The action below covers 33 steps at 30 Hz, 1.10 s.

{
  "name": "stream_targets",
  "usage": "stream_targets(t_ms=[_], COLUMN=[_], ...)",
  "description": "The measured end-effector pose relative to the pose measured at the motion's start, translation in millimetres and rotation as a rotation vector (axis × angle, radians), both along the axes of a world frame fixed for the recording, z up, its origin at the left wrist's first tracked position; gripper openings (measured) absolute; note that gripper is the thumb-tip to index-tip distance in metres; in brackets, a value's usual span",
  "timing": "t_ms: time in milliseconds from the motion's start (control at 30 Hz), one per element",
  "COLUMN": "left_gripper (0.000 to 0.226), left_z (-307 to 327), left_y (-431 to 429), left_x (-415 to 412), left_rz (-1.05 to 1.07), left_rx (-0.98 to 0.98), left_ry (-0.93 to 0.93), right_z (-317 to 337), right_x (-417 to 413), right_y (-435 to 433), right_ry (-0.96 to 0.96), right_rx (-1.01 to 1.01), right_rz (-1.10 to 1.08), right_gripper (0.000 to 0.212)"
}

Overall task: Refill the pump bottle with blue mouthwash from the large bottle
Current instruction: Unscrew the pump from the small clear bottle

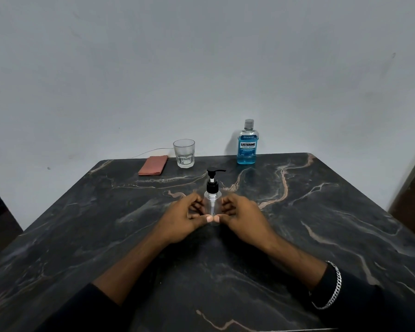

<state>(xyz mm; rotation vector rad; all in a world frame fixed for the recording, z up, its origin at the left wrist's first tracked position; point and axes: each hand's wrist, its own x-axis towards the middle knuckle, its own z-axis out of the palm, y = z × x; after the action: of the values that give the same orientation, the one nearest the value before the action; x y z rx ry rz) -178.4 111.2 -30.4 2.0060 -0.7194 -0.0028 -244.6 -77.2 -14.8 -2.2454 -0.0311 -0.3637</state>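
Note:
A small clear pump bottle [212, 202] with a black pump head stands upright at the middle of the dark marble table [321, 212] and looks empty. My left hand [185, 219] cups its left side and my right hand [242, 218] cups its right side. Curled fingers rest against the bottle walls, and the two thumb tips meet in front of its base. The large mouthwash bottle [247, 143], holding blue liquid and closed with a clear cap, stands upright at the table's far edge, right of centre, well beyond both hands.
An empty drinking glass [184, 153] stands at the far edge, left of the mouthwash bottle. A folded reddish cloth [153, 165] lies to its left. A pale wall rises right behind the table. My right wrist wears a silver chain bracelet [331, 291].

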Motion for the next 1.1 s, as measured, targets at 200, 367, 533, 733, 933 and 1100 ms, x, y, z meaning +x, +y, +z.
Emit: stream_targets(t_ms=[200, 367, 533, 733, 933, 1100], left_gripper=[0.047, 0.048, 0.040, 0.039, 0.024, 0.025], left_z=[-0.7, -3.4, -5.9, -5.6, -3.3, 1.4], left_y=[-1.8, -9.7, -11.5, -9.9, -8.3, -7.2], left_x=[-0.2, -0.8, 1.5, 3.7, 5.5, 5.9], left_rz=[-0.045, -0.050, -0.039, 0.001, 0.017, -0.003], left_rx=[-0.029, -0.058, -0.052, 0.035, 0.101, 0.118], left_ry=[0.054, 0.023, -0.030, -0.128, -0.205, -0.235], right_z=[2.8, 13.5, 25.7, 33.7, 34.0, 38.9], right_x=[0.8, 1.7, 0.0, 7.1, 14.9, 17.0], right_y=[-2.5, -6.7, -3.8, 11.5, 25.9, 18.4], right_ry=[0.039, 0.034, -0.088, -0.192, -0.210, -0.134], right_rx=[0.009, -0.017, 0.062, 0.111, 0.167, 0.153], right_rz=[0.034, 0.040, 0.000, -0.047, -0.065, 0.026], right_gripper=[0.033, 0.043, 0.052, 0.045, 0.038, 0.032])
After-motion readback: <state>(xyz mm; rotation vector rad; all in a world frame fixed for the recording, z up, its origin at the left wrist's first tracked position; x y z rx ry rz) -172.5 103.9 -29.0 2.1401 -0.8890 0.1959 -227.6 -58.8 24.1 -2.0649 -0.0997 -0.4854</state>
